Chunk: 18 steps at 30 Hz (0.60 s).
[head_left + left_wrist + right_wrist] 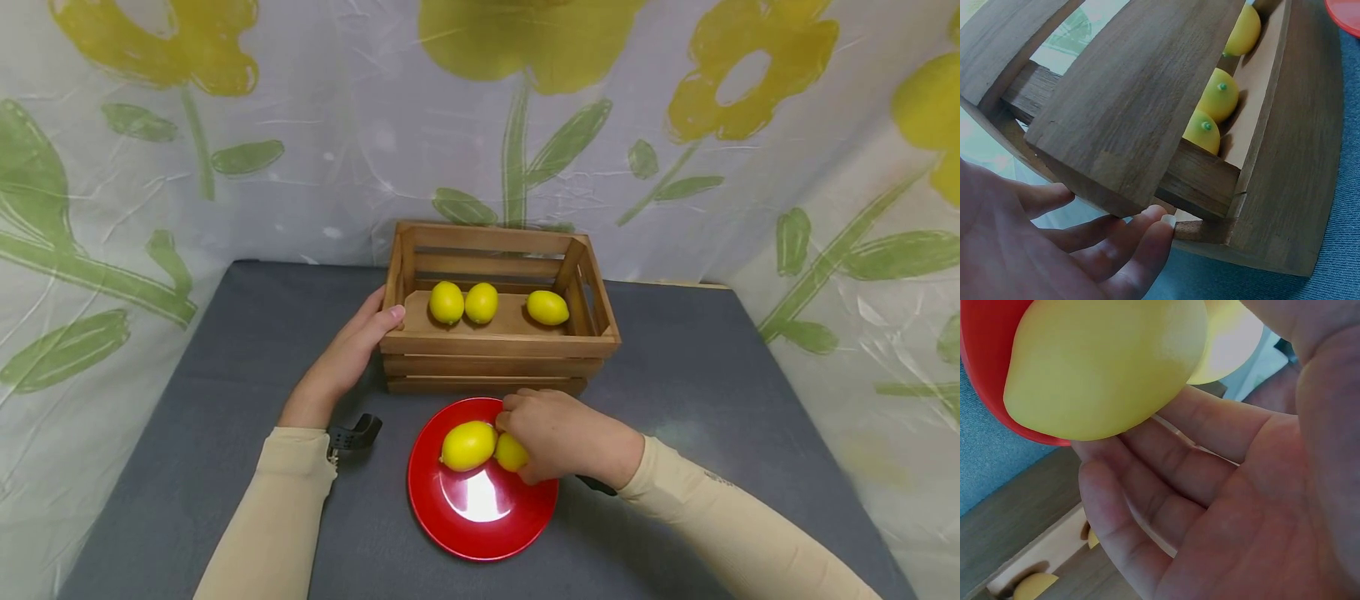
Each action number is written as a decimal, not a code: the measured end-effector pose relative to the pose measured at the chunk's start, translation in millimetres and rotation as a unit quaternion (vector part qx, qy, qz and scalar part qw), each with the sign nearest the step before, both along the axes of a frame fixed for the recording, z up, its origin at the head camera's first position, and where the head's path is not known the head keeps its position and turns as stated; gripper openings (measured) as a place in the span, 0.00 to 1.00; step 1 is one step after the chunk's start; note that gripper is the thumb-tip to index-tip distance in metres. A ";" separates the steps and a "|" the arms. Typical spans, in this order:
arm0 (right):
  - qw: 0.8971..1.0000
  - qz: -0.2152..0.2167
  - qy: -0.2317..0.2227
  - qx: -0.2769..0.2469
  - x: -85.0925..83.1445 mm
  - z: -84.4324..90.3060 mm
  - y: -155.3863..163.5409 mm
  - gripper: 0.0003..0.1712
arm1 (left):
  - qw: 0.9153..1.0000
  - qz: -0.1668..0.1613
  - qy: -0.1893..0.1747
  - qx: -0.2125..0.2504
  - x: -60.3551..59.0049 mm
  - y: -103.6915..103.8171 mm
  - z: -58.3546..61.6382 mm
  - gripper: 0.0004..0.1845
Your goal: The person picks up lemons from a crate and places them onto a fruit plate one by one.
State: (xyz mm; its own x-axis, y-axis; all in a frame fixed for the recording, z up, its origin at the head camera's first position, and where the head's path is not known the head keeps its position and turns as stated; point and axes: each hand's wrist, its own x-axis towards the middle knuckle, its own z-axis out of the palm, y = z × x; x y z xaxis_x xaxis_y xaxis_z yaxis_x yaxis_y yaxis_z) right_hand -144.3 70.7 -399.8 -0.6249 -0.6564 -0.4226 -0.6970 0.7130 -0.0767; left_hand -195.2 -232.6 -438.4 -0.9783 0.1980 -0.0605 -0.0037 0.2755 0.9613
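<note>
On a red plate (480,533) lie two yellow lemons, side by side. My right hand (564,435) reaches in from the right and grips the right-hand lemon (511,452), partly covering it. That lemon (1104,369) looms large against the fingers (1166,462) in the right wrist view. Just left of it is the other lemon (468,446). My left hand (348,350) holds the left end of a slatted wooden crate (495,344), thumb over its rim. Seen from the left wrist, the fingertips (1154,212) meet the crate's end slats (1129,112).
Inside the crate sit three lemons: a left one (447,302), a middle one (482,303) and a right one (547,307). The crate stands behind the plate on a dark grey table (675,367). A flower-printed curtain (330,150) hangs behind and at both sides.
</note>
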 end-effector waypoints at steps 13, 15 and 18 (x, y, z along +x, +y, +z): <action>1.000 -0.010 -0.006 0.004 0.3 -0.2 0.0 0.37 | 1.000 -0.003 -0.002 -0.002 -0.7 -0.1 -0.6 0.44; 1.000 -0.007 -0.003 0.002 0.5 -0.2 0.6 0.37 | 1.000 -0.004 0.002 0.000 -1.6 -0.3 -1.3 0.45; 1.000 -0.002 0.003 -0.001 0.8 -0.4 1.8 0.36 | 1.000 -0.008 0.007 0.004 -2.4 0.0 -1.8 0.45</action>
